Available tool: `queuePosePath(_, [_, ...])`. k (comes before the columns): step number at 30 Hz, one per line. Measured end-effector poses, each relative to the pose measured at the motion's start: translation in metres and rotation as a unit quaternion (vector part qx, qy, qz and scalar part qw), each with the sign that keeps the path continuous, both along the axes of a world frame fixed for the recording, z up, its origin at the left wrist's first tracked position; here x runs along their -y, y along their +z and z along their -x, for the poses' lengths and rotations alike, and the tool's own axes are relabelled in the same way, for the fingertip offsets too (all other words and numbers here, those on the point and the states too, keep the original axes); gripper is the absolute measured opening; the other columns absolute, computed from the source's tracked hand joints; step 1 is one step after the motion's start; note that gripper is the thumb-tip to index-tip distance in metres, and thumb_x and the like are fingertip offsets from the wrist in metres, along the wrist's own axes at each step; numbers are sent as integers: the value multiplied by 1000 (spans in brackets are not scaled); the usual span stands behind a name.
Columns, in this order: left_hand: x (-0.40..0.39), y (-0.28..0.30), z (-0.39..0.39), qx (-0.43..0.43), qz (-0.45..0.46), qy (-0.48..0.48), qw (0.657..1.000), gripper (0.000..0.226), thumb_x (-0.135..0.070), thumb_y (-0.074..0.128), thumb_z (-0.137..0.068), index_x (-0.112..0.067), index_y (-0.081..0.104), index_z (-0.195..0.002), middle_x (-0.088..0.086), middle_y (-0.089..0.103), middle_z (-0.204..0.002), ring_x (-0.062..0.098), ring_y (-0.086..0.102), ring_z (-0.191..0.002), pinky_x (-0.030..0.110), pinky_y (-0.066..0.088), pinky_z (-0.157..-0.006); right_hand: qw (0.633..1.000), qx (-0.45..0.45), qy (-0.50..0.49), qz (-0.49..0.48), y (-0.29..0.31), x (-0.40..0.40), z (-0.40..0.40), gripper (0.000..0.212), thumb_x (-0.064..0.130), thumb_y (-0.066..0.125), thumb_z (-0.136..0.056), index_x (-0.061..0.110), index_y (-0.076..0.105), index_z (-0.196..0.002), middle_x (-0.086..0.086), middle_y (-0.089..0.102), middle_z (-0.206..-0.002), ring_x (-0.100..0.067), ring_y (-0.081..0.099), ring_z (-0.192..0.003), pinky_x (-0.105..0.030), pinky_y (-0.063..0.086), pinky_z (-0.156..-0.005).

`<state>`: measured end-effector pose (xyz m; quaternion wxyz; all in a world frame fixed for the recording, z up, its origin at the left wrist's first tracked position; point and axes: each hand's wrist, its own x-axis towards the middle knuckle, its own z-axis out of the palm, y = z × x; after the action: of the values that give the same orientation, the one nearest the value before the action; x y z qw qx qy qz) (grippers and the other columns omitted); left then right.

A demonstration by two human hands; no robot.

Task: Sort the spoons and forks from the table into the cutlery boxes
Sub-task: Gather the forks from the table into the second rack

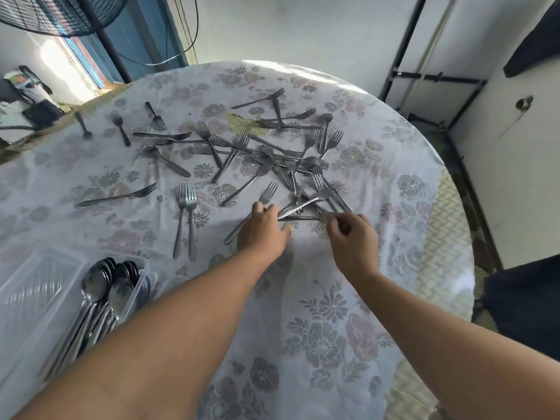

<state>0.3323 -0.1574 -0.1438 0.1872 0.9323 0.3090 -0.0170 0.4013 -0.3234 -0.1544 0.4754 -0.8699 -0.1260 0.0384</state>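
Several steel forks (260,159) lie scattered and crossed over the middle of the round table (348,298). My left hand (262,230) rests at the near edge of the pile, its fingers closed on the handle end of a fork (303,207). My right hand (353,237) pinches another fork handle (306,218) that runs level between the two hands. A clear plastic cutlery box (133,294) at the lower left holds several spoons (100,286). A second clear box (39,286) to its left looks bare inside.
Two forks (185,219) lie side by side near the boxes, and one fork (118,195) lies alone to the left. A fan (60,13) stands behind the table at the far left. The floral cloth has a torn patch (245,122) at the back.
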Motion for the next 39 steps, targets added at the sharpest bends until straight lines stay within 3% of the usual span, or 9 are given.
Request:
queuePosePath(3, [6, -9, -3, 30, -3, -17, 999, 19, -37, 62, -98, -20, 58, -104, 5, 53, -120, 31, 61, -90, 35, 43, -66, 998, -5, -27, -61, 3, -3, -4, 17, 35, 64, -99, 23, 70, -89, 1, 57, -96, -8, 60, -80, -29, 49, -78])
queuePosePath(7, [17, -9, -4, 42, -6, -77, 996, 22, -39, 61, -98, -23, 46, -90, 5, 64, -101, 32, 62, -93, 34, 39, -65, 988, -30, -67, -137, 7, -9, -8, 14, 38, 60, -98, 27, 61, -90, 5, 68, -90, -15, 71, -83, -47, 61, -72])
queuePosePath(13, [8, 0, 2, 3, 112, -54, 992, 52, -60, 65, -83, -28, 47, -120, 1, 57, -107, 20, 59, -88, 34, 48, -68, 940, -117, -175, -270, 17, -12, -22, 15, 30, 43, -108, 31, 40, -93, -2, 70, -85, -27, 72, -75, -48, 60, -69])
queuePosePath(18, [0, 4, 3, 59, 91, 65, 992, 21, -43, 64, -90, -23, 56, -92, -4, 64, -85, 25, 61, -80, 30, 37, -58, 980, -91, -127, -122, 16, 0, -29, 11, 35, 45, -108, 25, 50, -110, -2, 58, -84, -21, 55, -70, -35, 46, -59])
queuePosePath(21, [9, 4, -10, 77, 90, 73, 990, 28, -43, 66, -90, -19, 58, -78, -4, 66, -77, 25, 63, -76, 28, 41, -57, 991, -121, -49, -9, 8, 8, -25, 26, 43, 59, -102, 23, 51, -115, -4, 66, -85, -23, 65, -69, -33, 50, -55])
queuePosePath(24, [25, 0, -29, 83, 93, 67, 990, 27, -45, 71, -88, -21, 60, -81, -5, 65, -82, 23, 61, -78, 29, 39, -58, 987, -78, 13, 137, -2, 14, -25, 27, 43, 66, -95, 21, 53, -106, -2, 64, -84, -28, 65, -72, -40, 56, -63])
queuePosePath(28, [38, -12, -41, 54, 50, 53, 996, 23, -38, 73, -91, -20, 62, -101, 2, 67, -107, 28, 65, -98, 37, 53, -78, 968, -34, 41, 244, -6, 18, -26, 27, 46, 63, -94, 21, 52, -96, -2, 47, -103, -28, 56, -80, -35, 45, -69])
queuePosePath(33, [41, -17, -37, 19, 64, 81, 995, 21, -34, 72, -93, -17, 61, -97, 4, 70, -102, 29, 67, -93, 40, 56, -80, 972, -36, 31, 228, -16, 32, -24, 18, 33, 55, -101, 16, 54, -97, -5, 51, -105, -25, 52, -77, -33, 40, -67])
queuePosePath(39, [33, 2, -16, -35, 123, 76, 989, 28, -39, 53, -91, -13, 59, -84, 6, 68, -86, 26, 64, -71, 31, 47, -61, 998, 24, -14, 60, -8, 30, -12, 29, 28, 63, -97, 16, 45, -78, 4, 53, -69, -17, 45, -63, -31, 30, -52])
